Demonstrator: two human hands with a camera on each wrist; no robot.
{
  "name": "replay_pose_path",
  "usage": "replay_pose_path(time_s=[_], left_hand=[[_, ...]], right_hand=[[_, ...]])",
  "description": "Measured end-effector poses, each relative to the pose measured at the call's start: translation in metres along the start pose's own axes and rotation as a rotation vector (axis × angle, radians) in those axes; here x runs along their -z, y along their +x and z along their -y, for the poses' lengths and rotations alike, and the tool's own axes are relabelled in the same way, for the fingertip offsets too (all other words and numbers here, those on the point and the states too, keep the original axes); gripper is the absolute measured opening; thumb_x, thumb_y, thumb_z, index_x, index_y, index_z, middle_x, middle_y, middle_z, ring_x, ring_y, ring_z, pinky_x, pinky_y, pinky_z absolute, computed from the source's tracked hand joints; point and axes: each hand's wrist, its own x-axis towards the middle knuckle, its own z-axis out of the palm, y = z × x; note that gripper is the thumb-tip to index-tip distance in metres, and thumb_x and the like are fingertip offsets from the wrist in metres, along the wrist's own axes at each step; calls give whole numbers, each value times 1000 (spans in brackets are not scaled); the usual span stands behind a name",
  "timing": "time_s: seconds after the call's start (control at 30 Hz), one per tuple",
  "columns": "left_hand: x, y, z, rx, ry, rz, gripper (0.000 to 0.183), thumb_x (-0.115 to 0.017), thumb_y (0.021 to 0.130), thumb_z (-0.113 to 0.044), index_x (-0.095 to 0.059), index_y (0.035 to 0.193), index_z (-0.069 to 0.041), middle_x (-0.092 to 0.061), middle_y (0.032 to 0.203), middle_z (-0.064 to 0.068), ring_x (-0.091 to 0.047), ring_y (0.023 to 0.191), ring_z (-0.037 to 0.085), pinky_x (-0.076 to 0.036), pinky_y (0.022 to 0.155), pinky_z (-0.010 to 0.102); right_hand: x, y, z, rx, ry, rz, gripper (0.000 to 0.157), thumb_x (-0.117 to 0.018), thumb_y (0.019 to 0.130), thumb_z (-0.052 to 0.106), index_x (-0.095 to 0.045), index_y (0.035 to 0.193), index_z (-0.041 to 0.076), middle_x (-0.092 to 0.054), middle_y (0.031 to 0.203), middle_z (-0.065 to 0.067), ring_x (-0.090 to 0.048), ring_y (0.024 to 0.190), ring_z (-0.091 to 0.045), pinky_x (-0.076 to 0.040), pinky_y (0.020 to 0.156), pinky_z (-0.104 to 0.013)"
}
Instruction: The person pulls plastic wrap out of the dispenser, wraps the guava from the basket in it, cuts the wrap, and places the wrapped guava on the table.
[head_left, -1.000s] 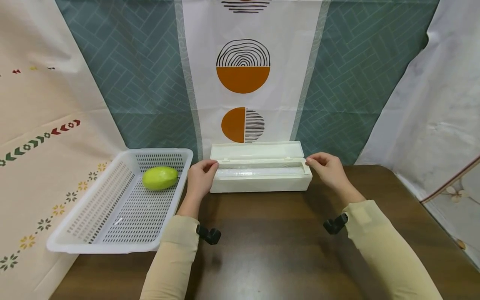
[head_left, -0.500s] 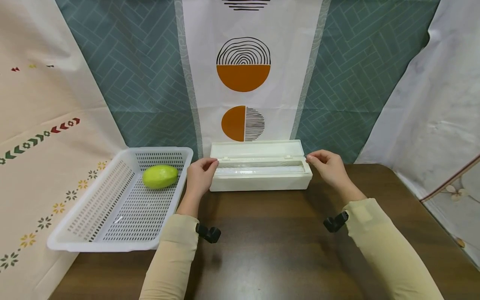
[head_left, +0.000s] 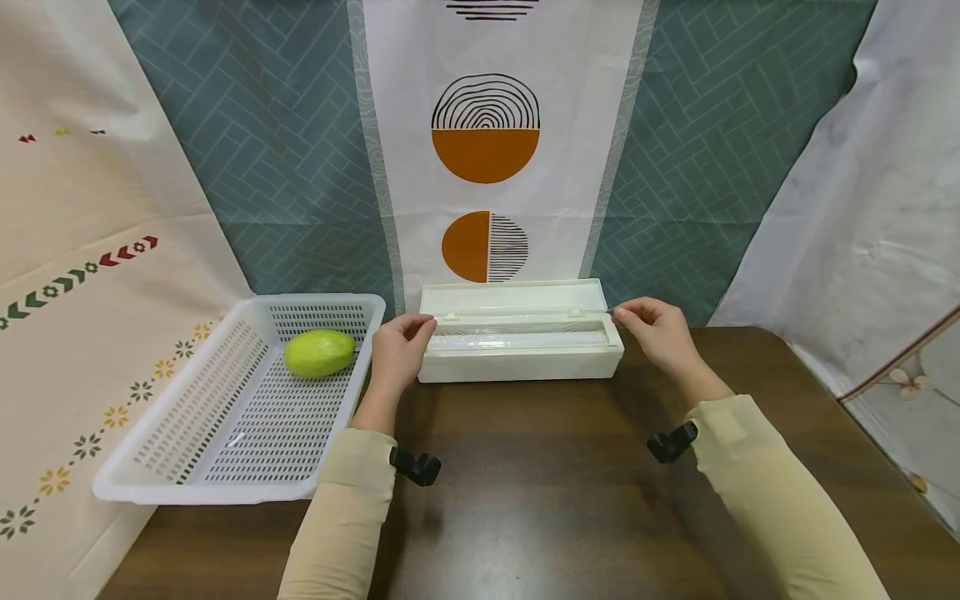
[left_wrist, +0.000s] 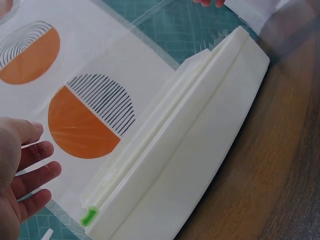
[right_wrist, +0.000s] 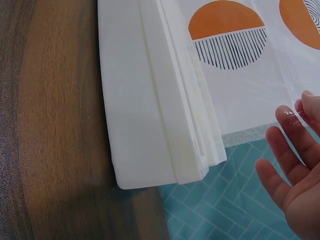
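Observation:
A long white box (head_left: 521, 367) stands at the back of the table with its lid (head_left: 513, 297) tipped back. Inside lies a roll of clear cling film (head_left: 517, 342). Beyond the box's left end, my left hand (head_left: 397, 357) pinches an edge of the film between thumb and forefinger. At the right end my right hand (head_left: 658, 335) does likewise, and in the right wrist view a crinkled bit of clear film shows at the fingertips (right_wrist: 286, 113). The stretched film itself is nearly invisible; the left wrist view shows a faint edge of it above the box. A green tab (left_wrist: 89, 216) marks one box end.
To the left a white perforated plastic basket (head_left: 206, 493) holds a yellow-green oval fruit (head_left: 320, 354), close beside my left forearm. The brown wooden table (head_left: 525, 483) runs back to a patterned cloth (head_left: 292, 150) hanging right behind the box.
Both hands keep their pinch in nearly the same place. The right hand has risen very slightly, and the head view has shifted a little.

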Motion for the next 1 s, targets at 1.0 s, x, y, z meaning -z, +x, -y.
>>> replay_pose_path(time_s=[1.0], left_hand=[[4, -1, -6, -53, 9, -20, 24, -63, 91, -23, -70, 105, -5, -69, 99, 13, -60, 88, 24, -48, 78, 33]], right_hand=[[5, 2, 4, 39, 42, -22, 33, -60, 93, 28, -67, 105, -2, -67, 81, 14, -59, 78, 6, -45, 70, -10]])
